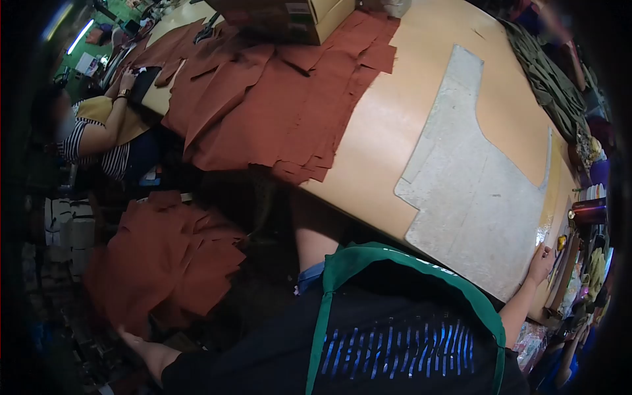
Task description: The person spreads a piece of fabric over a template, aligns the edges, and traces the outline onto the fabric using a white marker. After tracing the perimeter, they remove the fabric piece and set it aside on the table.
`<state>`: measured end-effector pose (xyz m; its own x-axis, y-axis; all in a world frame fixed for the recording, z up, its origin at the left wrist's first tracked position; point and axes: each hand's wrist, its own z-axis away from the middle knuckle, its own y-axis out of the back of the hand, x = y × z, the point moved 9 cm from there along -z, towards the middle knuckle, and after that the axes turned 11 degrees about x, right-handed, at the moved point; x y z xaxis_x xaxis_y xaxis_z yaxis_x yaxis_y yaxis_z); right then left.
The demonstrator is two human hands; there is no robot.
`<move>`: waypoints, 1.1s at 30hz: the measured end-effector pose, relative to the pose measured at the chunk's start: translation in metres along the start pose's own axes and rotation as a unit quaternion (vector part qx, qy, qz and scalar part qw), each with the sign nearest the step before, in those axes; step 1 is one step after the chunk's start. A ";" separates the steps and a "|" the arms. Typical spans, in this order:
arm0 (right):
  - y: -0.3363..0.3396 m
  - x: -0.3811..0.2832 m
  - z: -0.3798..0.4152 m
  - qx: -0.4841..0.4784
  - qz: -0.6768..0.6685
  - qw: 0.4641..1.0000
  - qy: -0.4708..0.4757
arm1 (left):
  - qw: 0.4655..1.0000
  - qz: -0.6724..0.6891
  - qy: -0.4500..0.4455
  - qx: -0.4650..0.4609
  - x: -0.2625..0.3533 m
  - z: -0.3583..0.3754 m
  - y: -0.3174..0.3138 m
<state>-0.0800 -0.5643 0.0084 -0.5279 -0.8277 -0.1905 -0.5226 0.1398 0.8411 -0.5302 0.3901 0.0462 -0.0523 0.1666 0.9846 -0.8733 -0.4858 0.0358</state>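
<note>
My left hand (135, 342) is low at the left, at the bottom edge of a bundle of rust-red fabric pieces (164, 253). Its thumb side shows against the cloth, and most of the fingers are hidden; it appears to grip the edge. On the table's right side rests my right hand (541, 264), fingers extended, beside the lower right of a large grey pattern template (480, 178). Nothing shows in that hand. A layered spread of rust-red fabric (263, 118) covers the left part of the tan table (378, 141).
A cardboard box (332, 20) stands on the fabric at the back. A person in a striped top (99, 135) works at the table's left end. Dark green cloth (543, 72) lies along the far right edge. A shiny dark red cylinder (588, 211) stands at the right.
</note>
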 end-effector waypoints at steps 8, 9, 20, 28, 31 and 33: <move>0.000 0.000 -0.001 0.012 0.028 0.999 0.026 | 0.792 -0.518 -0.158 0.280 0.014 0.041 0.052; 0.000 0.001 -0.002 0.011 0.026 0.999 0.020 | 0.735 -0.542 -0.239 0.330 0.061 0.044 0.028; 0.002 0.000 0.001 0.021 0.003 1.000 0.011 | 0.597 -0.120 -0.719 -0.335 0.008 0.347 -0.415; 0.016 -0.010 0.009 0.032 -0.031 0.999 -0.018 | 0.745 -0.226 -0.539 -0.321 -0.004 0.309 -0.547; 0.016 -0.013 0.012 0.031 -0.033 0.999 -0.021 | 0.757 -0.037 -0.633 -0.159 0.112 0.308 -0.500; 0.015 -0.013 0.010 0.031 -0.028 0.999 -0.015 | 0.774 0.007 -0.619 -0.136 0.174 0.313 -0.467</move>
<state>-0.0872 -0.5458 0.0185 -0.5161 -0.8182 -0.2533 -0.5927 0.1276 0.7953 0.0198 0.3777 0.2543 0.2933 -0.8682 0.4002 -0.9555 -0.2529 0.1517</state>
